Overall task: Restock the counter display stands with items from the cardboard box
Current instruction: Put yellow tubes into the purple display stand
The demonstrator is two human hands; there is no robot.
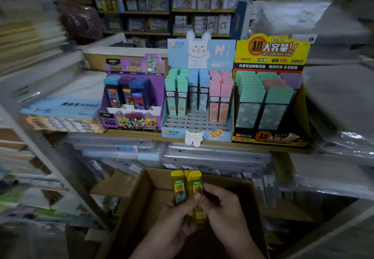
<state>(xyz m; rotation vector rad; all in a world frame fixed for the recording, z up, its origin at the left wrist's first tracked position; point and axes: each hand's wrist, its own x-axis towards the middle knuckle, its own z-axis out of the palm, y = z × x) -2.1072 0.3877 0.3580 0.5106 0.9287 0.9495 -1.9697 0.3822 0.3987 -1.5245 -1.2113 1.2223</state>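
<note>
Head view: yellow cases (187,188) gripped between both hands (202,210), above cardboard box (149,179).

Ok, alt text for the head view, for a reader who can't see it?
The left hand and right hand hold yellow cases over an open cardboard box. On the counter beyond sit a purple stand, a blue bunny stand and a yellow stand.

Three display stands are counted: a purple stand (133,96), a pale blue stand (199,60) and a yellow stand (271,50). One cardboard box (157,181) is seen. Two yellow cases (178,188) are made out clearly, any others being hidden by two hands, the left hand (176,216) and the right hand (224,208).
</note>
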